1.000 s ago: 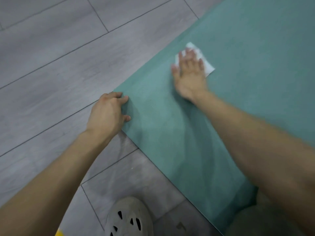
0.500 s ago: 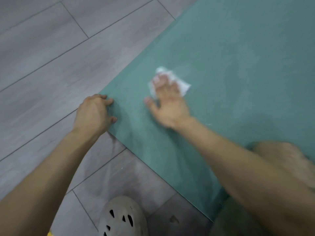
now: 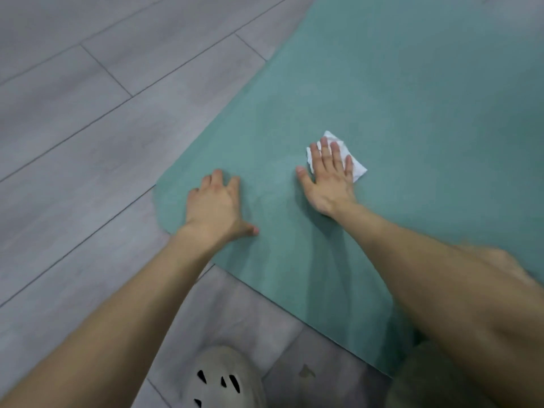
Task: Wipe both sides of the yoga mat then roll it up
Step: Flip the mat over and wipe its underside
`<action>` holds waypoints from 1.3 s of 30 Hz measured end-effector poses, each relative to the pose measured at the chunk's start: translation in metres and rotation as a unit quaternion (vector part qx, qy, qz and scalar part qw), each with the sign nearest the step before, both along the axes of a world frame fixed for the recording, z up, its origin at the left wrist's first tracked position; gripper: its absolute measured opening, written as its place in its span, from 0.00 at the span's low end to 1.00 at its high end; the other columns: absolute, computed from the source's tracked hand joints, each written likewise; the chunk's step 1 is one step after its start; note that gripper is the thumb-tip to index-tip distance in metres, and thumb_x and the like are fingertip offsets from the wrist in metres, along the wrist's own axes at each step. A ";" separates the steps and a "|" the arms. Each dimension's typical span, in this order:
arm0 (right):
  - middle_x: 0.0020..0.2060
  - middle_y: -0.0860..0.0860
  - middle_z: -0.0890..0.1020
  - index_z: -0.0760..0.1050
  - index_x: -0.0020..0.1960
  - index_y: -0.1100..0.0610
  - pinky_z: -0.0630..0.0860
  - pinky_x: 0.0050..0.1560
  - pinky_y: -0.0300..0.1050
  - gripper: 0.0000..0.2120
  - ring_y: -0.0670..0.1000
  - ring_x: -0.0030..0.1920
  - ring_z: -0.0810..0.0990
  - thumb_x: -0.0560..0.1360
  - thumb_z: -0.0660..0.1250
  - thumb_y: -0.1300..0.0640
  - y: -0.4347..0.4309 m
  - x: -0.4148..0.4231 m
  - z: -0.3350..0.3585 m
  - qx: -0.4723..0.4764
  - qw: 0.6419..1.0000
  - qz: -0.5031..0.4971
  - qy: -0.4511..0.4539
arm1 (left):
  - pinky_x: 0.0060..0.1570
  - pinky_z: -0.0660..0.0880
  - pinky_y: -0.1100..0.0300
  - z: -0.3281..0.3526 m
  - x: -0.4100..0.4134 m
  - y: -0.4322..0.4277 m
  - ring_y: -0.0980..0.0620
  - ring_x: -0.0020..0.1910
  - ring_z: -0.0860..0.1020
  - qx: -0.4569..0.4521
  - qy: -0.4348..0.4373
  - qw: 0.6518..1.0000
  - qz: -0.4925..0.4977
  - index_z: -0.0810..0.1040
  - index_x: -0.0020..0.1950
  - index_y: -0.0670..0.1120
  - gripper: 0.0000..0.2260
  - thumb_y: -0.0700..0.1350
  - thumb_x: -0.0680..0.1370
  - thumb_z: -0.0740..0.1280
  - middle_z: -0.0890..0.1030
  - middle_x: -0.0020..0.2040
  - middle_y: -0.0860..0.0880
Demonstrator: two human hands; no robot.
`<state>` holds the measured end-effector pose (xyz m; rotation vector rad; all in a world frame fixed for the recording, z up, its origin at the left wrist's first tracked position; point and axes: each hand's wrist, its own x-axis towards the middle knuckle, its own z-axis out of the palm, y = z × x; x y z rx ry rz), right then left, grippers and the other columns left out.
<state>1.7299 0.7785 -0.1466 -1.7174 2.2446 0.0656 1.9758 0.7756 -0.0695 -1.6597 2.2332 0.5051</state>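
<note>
Your mat (image 3: 382, 98) lay flat on the grey floor (image 3: 88, 128), stretching toward 1 o'clock. Your left hand (image 3: 216, 206) pressed open-palmed near its corner. At 3 o'clock of it, your right hand (image 3: 328, 178), fingers straight, pressed down a white tissue (image 3: 357, 169). A pale shoe (image 3: 226, 378) sat at 6 o'clock.

Head view. A flat teal-green foam yoga mat (image 3: 397, 83) lies unrolled on a grey wood-grain plank floor (image 3: 73, 128). The left hand (image 3: 216, 206) rests palm-down, fingers spread, on the mat near its corner. The right hand (image 3: 328, 178) presses straight fingers onto a crumpled white paper wipe (image 3: 357, 169) lying on the mat surface. A beige perforated foam clog (image 3: 223, 378) stands on the floor just beside the mat's near edge.
</note>
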 end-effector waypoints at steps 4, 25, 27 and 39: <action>0.86 0.46 0.43 0.47 0.86 0.48 0.36 0.83 0.59 0.33 0.49 0.85 0.39 0.85 0.44 0.36 -0.029 0.024 -0.001 -0.017 0.998 0.057 -0.027 | 0.63 0.72 0.42 -0.010 -0.029 0.004 0.37 0.68 0.67 -0.019 -0.021 0.999 -0.032 0.65 0.75 0.51 0.54 0.74 0.56 0.79 0.66 0.69 0.41; 0.85 0.45 0.52 0.57 0.85 0.46 0.45 0.84 0.53 0.27 0.47 0.85 0.46 0.88 0.43 0.45 0.113 -0.080 -0.012 -0.108 0.988 -0.094 -0.053 | 0.54 0.79 0.43 -0.007 -0.162 0.025 0.38 0.63 0.68 -0.013 -0.107 0.962 -0.250 0.61 0.70 0.52 0.59 0.70 0.47 0.84 0.65 0.64 0.43; 0.85 0.45 0.53 0.59 0.85 0.46 0.47 0.84 0.52 0.25 0.47 0.85 0.48 0.88 0.48 0.46 0.179 -0.134 -0.010 -0.120 0.978 -0.170 -0.027 | 0.53 0.79 0.42 -0.003 -0.165 0.025 0.37 0.63 0.69 0.000 -0.129 0.956 -0.262 0.60 0.70 0.51 0.59 0.72 0.48 0.83 0.64 0.64 0.43; 0.86 0.51 0.48 0.50 0.86 0.54 0.41 0.84 0.56 0.34 0.52 0.85 0.42 0.85 0.46 0.40 0.241 -0.203 -0.011 -0.095 0.972 -0.213 -0.012 | 0.74 0.68 0.51 0.078 -0.199 0.030 0.45 0.83 0.54 -0.013 -0.300 0.748 -0.592 0.43 0.86 0.52 0.45 0.72 0.79 0.60 0.48 0.84 0.44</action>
